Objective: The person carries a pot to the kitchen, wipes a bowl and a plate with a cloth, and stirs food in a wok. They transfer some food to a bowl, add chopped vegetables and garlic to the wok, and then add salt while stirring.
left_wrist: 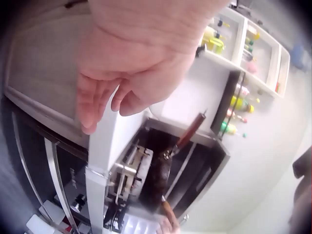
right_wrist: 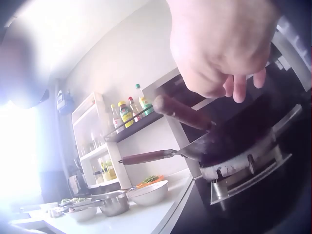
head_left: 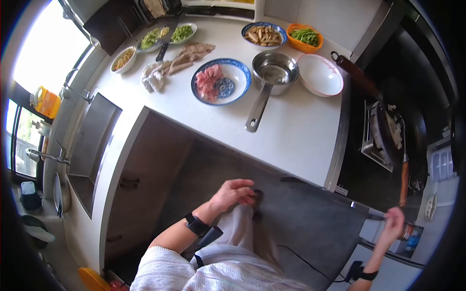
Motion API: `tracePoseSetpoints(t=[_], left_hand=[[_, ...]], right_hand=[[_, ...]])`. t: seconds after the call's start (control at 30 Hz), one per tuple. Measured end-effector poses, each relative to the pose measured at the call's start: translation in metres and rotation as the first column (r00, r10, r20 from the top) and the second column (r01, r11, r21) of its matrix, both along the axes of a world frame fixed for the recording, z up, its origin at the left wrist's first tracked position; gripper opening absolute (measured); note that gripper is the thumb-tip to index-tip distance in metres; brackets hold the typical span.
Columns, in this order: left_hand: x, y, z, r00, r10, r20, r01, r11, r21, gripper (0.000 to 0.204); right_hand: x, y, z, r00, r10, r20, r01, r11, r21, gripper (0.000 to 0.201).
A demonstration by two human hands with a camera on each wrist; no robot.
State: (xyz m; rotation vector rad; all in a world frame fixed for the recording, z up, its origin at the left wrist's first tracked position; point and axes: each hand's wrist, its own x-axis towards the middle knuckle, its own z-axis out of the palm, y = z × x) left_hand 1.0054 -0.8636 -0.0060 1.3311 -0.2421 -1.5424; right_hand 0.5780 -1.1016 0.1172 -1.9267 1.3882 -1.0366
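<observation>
My left hand [head_left: 233,194] hangs over the floor in front of the counter, its fingers loosely bent and holding nothing. In the left wrist view, this hand [left_wrist: 136,73] also has nothing in it. My right hand [head_left: 394,225] is by the stove, close to the end of a spatula's wooden handle [head_left: 404,182]. The right wrist view has the handle's end [right_wrist: 163,105] standing free, apart from the fingers [right_wrist: 239,90], which droop above the wok [right_wrist: 234,134]. The spatula leans in the wok [head_left: 381,128], where pale food pieces [head_left: 394,130] lie.
On the counter are a patterned bowl of raw meat [head_left: 208,83], a steel saucepan [head_left: 275,72], a white bowl [head_left: 321,75], a bowl of brown slices [head_left: 264,36] and an orange basket [head_left: 305,39] of green vegetables. A cloth [head_left: 189,58] lies farther left, toward the sink [head_left: 92,140].
</observation>
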Motion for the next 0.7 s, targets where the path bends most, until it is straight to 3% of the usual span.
tracePoseSetpoints(t=[0.03, 0.07, 0.13, 0.2, 0.3, 0.37, 0.5, 0.57, 0.63, 0.7], left_hand=[[0.002, 0.011, -0.008, 1.000, 0.025, 0.017, -0.026, 0.999, 0.027, 0.034], [0.004, 0.019, -0.013, 0.999, 0.048, 0.016, -0.049, 0.998, 0.045, 0.033], [0.009, 0.027, -0.024, 0.999, 0.037, 0.009, -0.038, 0.998, 0.040, 0.033], [0.016, 0.030, -0.027, 1.000, 0.020, -0.001, -0.020, 0.999, 0.040, 0.033], [0.039, 0.035, -0.023, 0.997, -0.054, 0.047, 0.051, 0.996, 0.076, 0.033], [0.062, 0.043, -0.026, 0.998, -0.027, 0.060, 0.024, 0.999, 0.048, 0.033], [0.122, 0.077, -0.050, 0.998, -0.002, 0.059, -0.005, 0.994, 0.112, 0.031], [0.151, 0.094, -0.060, 0.997, -0.017, 0.075, 0.008, 0.994, 0.112, 0.031], [0.174, 0.106, -0.068, 0.998, -0.009, 0.061, 0.000, 0.989, 0.146, 0.031], [0.192, 0.118, -0.082, 0.999, 0.001, 0.048, -0.007, 0.993, 0.117, 0.030]], right_hand=[[0.022, 0.026, -0.012, 0.997, 0.039, -0.069, -0.037, 0.999, 0.028, 0.006], [0.050, 0.053, -0.021, 0.995, 0.098, 0.009, -0.098, 0.985, 0.138, 0.005], [0.088, 0.088, -0.054, 0.992, 0.093, 0.090, -0.125, 0.873, 0.471, 0.009], [0.135, 0.109, -0.078, 0.962, 0.260, 0.084, -0.256, 0.751, 0.608, 0.014], [0.208, 0.121, -0.132, 0.906, 0.343, 0.248, -0.418, 0.634, 0.650, 0.020], [0.261, 0.123, -0.164, 0.868, 0.439, 0.232, -0.473, 0.590, 0.654, 0.028], [0.380, 0.129, -0.197, 0.868, 0.453, 0.206, -0.458, 0.566, 0.685, 0.028], [0.422, 0.125, -0.244, 0.835, 0.528, 0.154, -0.417, 0.425, 0.804, 0.026], [0.458, 0.134, -0.246, 0.865, 0.478, 0.151, -0.360, 0.383, 0.851, 0.027], [0.477, 0.143, -0.247, 0.926, 0.307, 0.221, -0.342, 0.428, 0.837, 0.027]])
